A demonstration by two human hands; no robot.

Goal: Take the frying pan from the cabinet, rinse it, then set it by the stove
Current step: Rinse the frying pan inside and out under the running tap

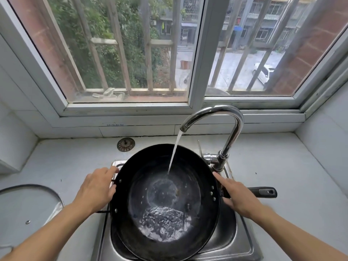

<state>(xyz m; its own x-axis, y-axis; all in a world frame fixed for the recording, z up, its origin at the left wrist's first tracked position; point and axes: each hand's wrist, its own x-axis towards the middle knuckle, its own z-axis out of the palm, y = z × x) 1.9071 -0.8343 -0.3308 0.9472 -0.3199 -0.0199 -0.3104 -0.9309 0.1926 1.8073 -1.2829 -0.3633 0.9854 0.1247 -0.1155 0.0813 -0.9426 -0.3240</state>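
Observation:
A large black frying pan (pixel 163 178) is held over the steel sink (pixel 233 240), tilted toward me. Water runs from the curved chrome tap (pixel 222 117) into the pan and pools at its near side. My left hand (pixel 96 187) grips the small loop handle on the pan's left rim. At the right rim, my right hand (pixel 237 194) is closed on the base of the long black handle (pixel 263 191), which sticks out over the counter.
A round sink strainer (pixel 126 144) lies on the counter behind the pan. A glass lid (pixel 26 208) rests on the left counter. Pale countertop spreads to both sides. A barred window fills the wall behind the tap.

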